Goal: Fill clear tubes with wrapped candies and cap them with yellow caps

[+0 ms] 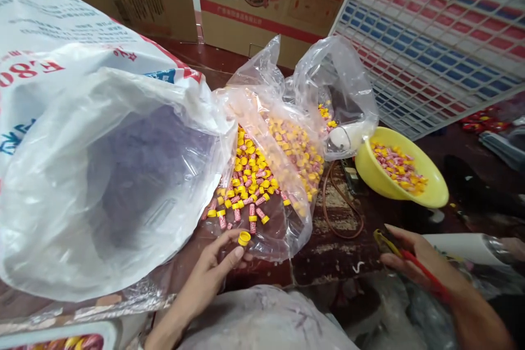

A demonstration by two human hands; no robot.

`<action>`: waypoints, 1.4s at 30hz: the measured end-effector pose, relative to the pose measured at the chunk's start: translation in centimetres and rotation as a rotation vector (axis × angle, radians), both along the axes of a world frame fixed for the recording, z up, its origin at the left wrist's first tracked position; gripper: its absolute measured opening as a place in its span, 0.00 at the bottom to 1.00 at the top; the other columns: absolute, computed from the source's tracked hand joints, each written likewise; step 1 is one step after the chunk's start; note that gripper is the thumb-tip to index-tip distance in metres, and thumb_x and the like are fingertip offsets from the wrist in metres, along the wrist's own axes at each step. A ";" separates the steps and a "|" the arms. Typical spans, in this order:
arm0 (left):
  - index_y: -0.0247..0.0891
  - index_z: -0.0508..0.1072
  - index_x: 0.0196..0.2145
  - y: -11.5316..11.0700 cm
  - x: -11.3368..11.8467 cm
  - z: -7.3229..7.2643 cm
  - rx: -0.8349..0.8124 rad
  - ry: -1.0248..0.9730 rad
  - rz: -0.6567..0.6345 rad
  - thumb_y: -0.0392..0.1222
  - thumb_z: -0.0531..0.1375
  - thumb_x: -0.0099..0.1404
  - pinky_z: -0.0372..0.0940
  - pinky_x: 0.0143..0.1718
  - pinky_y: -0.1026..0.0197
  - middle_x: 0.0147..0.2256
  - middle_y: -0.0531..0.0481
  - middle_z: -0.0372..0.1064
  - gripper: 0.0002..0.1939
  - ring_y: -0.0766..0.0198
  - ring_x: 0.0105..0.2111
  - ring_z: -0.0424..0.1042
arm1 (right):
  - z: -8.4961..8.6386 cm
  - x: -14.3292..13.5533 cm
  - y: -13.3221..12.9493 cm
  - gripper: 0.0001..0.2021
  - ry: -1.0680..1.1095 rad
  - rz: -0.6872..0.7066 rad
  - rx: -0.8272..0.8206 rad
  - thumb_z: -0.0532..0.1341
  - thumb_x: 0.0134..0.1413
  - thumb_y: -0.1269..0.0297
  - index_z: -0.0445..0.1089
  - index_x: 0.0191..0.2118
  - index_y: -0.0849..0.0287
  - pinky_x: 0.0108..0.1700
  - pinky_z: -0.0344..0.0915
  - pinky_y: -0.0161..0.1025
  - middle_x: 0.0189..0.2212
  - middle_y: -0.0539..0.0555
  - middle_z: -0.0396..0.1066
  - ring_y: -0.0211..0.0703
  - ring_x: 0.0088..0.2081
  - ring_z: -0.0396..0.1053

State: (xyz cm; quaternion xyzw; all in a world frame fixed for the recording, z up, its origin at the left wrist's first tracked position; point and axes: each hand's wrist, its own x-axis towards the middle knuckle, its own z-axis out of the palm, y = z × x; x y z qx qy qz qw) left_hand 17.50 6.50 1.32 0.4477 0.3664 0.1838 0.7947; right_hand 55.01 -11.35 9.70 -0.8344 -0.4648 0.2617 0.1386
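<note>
Head view: a yellow cap [244,238] sits low centre, pinched in the left hand [213,273] grip beside the clear bag [283,229] of caps; right hand [414,262] (lower right) clamps a red-handled tool [418,269].

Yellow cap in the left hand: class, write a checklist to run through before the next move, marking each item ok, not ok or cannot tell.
1. Yellow cap pinched at the left hand's fingertips: ok.
2. Cap clear of the loose pile of candies on the clear bag: ok.
3. Right hand free to help: not ok, a red strip lies across it.
4. Yellow bowl upright, with candies inside: ok.
5. Big white sack mouth open: ok.
6. Cap undamaged: cannot tell, too small.
</note>
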 end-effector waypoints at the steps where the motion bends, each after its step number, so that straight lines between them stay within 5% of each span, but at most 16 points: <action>1: 0.41 0.72 0.54 -0.1 0.1 0.0 -0.007 -0.007 -0.006 0.54 0.64 0.64 0.70 0.45 0.58 0.44 0.46 0.76 0.24 0.57 0.41 0.76 | 0.5 -1.8 0.9 0.18 0.056 0.070 0.016 0.63 0.50 0.43 0.68 0.35 0.54 0.31 0.65 0.39 0.27 0.52 0.72 0.49 0.32 0.71; 5: 0.40 0.72 0.54 -0.4 0.6 0.3 -0.020 -0.020 -0.015 0.53 0.64 0.64 0.70 0.44 0.58 0.38 0.48 0.76 0.24 0.58 0.39 0.75 | -0.1 -9.2 5.3 0.14 -0.003 0.350 -0.116 0.63 0.57 0.50 0.64 0.37 0.54 0.31 0.59 0.37 0.28 0.48 0.71 0.42 0.28 0.66; 8: 0.39 0.72 0.54 -0.6 0.6 0.6 -0.015 -0.022 -0.013 0.53 0.64 0.64 0.70 0.43 0.58 0.37 0.48 0.77 0.24 0.58 0.38 0.75 | -1.5 -11.8 7.5 0.16 -0.037 0.528 -0.161 0.63 0.57 0.50 0.65 0.42 0.56 0.40 0.62 0.41 0.37 0.54 0.74 0.48 0.37 0.71; 13: 0.39 0.73 0.52 -0.8 0.6 0.5 0.048 0.007 -0.046 0.53 0.64 0.64 0.70 0.42 0.59 0.35 0.49 0.77 0.22 0.60 0.36 0.75 | -2.2 -11.9 8.5 0.21 -0.034 0.625 -0.158 0.62 0.60 0.48 0.64 0.50 0.57 0.48 0.61 0.45 0.47 0.58 0.73 0.55 0.47 0.71; 26: 0.36 0.73 0.49 -1.0 0.8 0.8 0.052 0.009 -0.075 0.54 0.63 0.65 0.70 0.38 0.61 0.33 0.50 0.75 0.21 0.62 0.33 0.73 | -1.7 -11.9 9.3 0.18 -0.018 0.696 -0.206 0.62 0.59 0.45 0.63 0.38 0.55 0.33 0.52 0.37 0.32 0.50 0.73 0.47 0.33 0.71; 33: 0.36 0.73 0.52 -1.3 0.8 0.4 0.047 0.006 -0.036 0.54 0.64 0.64 0.69 0.37 0.60 0.32 0.49 0.76 0.24 0.61 0.32 0.74 | -1.8 -12.1 9.4 0.18 -0.081 0.720 -0.176 0.62 0.59 0.46 0.65 0.41 0.56 0.37 0.56 0.39 0.36 0.54 0.75 0.50 0.37 0.73; 42: 0.35 0.72 0.54 -1.4 0.6 0.5 0.005 -0.058 -0.036 0.56 0.65 0.62 0.67 0.31 0.61 0.27 0.51 0.73 0.29 0.63 0.27 0.72 | -1.9 -12.0 9.2 0.20 -0.106 0.764 -0.252 0.57 0.63 0.43 0.69 0.38 0.56 0.34 0.54 0.38 0.28 0.54 0.74 0.51 0.32 0.73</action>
